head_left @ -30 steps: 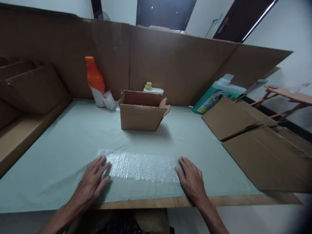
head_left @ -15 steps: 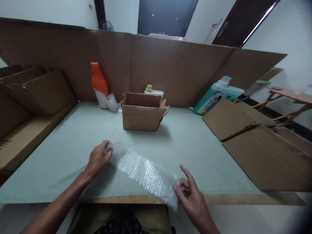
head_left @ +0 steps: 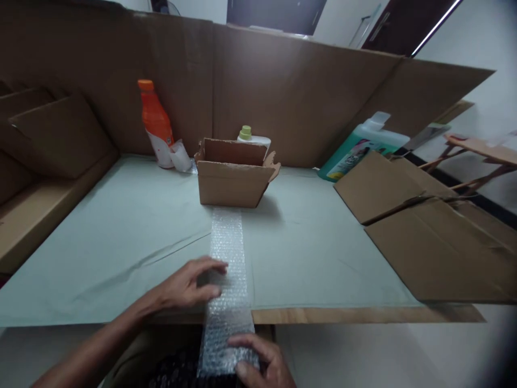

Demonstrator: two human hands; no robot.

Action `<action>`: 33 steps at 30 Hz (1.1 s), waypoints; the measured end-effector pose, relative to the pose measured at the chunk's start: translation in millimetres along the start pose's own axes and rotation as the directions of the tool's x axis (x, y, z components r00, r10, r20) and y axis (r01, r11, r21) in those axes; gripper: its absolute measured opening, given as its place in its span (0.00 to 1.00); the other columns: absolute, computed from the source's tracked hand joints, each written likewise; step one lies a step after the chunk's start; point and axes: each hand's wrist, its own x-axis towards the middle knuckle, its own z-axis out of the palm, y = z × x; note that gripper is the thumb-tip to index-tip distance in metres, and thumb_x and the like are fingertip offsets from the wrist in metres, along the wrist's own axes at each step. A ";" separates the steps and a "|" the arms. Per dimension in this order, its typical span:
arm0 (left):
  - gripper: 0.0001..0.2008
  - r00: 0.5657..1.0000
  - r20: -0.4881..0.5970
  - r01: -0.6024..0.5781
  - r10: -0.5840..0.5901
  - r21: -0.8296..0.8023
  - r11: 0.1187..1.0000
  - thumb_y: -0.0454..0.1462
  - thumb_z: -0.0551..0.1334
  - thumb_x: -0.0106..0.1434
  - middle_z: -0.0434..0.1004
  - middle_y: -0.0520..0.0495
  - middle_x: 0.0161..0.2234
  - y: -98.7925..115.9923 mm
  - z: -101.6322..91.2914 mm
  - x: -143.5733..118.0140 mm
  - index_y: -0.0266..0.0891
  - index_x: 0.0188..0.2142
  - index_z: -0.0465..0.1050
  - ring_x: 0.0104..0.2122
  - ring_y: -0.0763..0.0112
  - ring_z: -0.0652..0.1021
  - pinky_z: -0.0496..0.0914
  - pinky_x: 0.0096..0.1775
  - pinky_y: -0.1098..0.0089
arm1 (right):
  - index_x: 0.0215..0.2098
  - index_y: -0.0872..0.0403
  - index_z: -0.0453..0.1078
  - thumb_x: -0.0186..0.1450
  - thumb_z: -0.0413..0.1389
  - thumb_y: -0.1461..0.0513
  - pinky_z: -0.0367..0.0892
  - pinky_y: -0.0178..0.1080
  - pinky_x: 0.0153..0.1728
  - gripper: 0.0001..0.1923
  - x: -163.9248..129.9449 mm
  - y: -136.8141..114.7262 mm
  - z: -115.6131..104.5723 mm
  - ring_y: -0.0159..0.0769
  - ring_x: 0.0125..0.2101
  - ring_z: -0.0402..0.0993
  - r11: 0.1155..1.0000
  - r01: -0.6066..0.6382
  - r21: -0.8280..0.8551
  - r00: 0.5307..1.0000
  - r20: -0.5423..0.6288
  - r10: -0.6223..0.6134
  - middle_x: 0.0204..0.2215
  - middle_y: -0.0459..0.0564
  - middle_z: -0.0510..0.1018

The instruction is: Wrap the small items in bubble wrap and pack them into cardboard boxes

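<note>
With the bubble wrap strip (head_left: 227,253) running lengthwise from the small open box (head_left: 233,175) across the table (head_left: 121,237) and past its near edge, the left hand (head_left: 189,285) presses flat and open on it while the right hand (head_left: 264,364) seemingly pinches its overhanging end, so keep it taut and straight.

Clear bubble wrap (head_left: 227,253), brown box (head_left: 233,178), orange bottle (head_left: 154,119).
</note>
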 end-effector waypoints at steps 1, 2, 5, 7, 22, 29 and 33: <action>0.28 0.998 0.055 0.035 -0.028 -0.132 0.991 0.51 0.61 0.63 0.76 0.42 0.55 1.9 6.2 -18.9 0.46 0.60 0.68 0.54 0.53 0.75 0.68 0.55 0.54 | 0.48 0.48 0.78 0.60 0.61 0.42 0.71 0.47 0.45 0.26 7.3 -7.5 -2.5 0.46 0.39 0.78 0.994 0.013 0.112 0.999 0.030 -0.017 0.37 0.53 0.82; 0.33 0.996 0.073 0.064 -0.049 -0.221 0.973 0.52 0.63 0.61 0.75 0.41 0.56 3.7 13.3 -32.7 0.46 0.63 0.65 0.55 0.52 0.75 0.67 0.56 0.54 | 0.52 0.49 0.76 0.62 0.60 0.42 0.72 0.45 0.42 0.27 16.5 -15.7 -3.9 0.44 0.37 0.78 0.975 0.025 0.222 0.998 0.046 -0.036 0.34 0.52 0.81; 0.39 0.978 -0.078 0.165 -0.192 -0.264 0.950 0.49 0.67 0.57 0.76 0.39 0.55 3.6 36.2 -40.7 0.42 0.66 0.61 0.52 0.53 0.76 0.68 0.54 0.57 | 0.64 0.49 0.62 0.64 0.60 0.44 0.72 0.41 0.37 0.35 49.2 -39.0 -3.7 0.43 0.40 0.78 0.895 0.063 0.442 0.996 0.030 -0.085 0.40 0.55 0.81; 0.31 0.921 -0.245 0.267 -0.305 -0.174 0.948 0.43 0.61 0.61 0.81 0.42 0.44 -2.8 47.4 -26.5 0.39 0.63 0.65 0.43 0.59 0.79 0.71 0.47 0.62 | 0.70 0.48 0.49 0.65 0.59 0.46 0.72 0.39 0.33 0.42 66.0 -47.2 -4.1 0.42 0.41 0.78 0.880 0.113 0.461 0.993 -0.011 -0.121 0.48 0.59 0.79; 0.28 0.885 -0.462 0.220 -0.053 0.316 0.923 0.41 0.61 0.63 0.76 0.38 0.50 -15.5 52.6 -13.6 0.40 0.62 0.64 0.48 0.56 0.77 0.72 0.48 0.58 | 0.49 0.50 0.73 0.68 0.52 0.70 0.71 0.50 0.49 0.15 87.9 -27.1 -18.1 0.45 0.53 0.75 0.343 0.569 -0.747 0.661 0.166 -0.732 0.50 0.54 0.81; 0.20 0.913 -0.408 0.154 -0.011 0.319 0.935 0.36 0.57 0.67 0.80 0.42 0.44 -19.6 66.5 -31.4 0.42 0.59 0.69 0.41 0.61 0.78 0.74 0.46 0.58 | 0.48 0.51 0.73 0.70 0.53 0.64 0.74 0.39 0.40 0.10 90.8 -42.8 -15.9 0.38 0.39 0.80 0.626 0.517 -0.584 0.799 0.067 -0.597 0.40 0.49 0.83; 0.23 0.884 -0.465 0.256 -0.050 0.392 0.883 0.34 0.59 0.64 0.79 0.41 0.45 -27.5 64.6 -14.0 0.39 0.59 0.68 0.42 0.58 0.78 0.74 0.46 0.56 | 0.51 0.51 0.72 0.69 0.55 0.63 0.71 0.47 0.48 0.12 90.0 -40.2 -15.1 0.44 0.48 0.75 0.433 0.523 -0.734 0.647 0.010 -0.763 0.47 0.55 0.80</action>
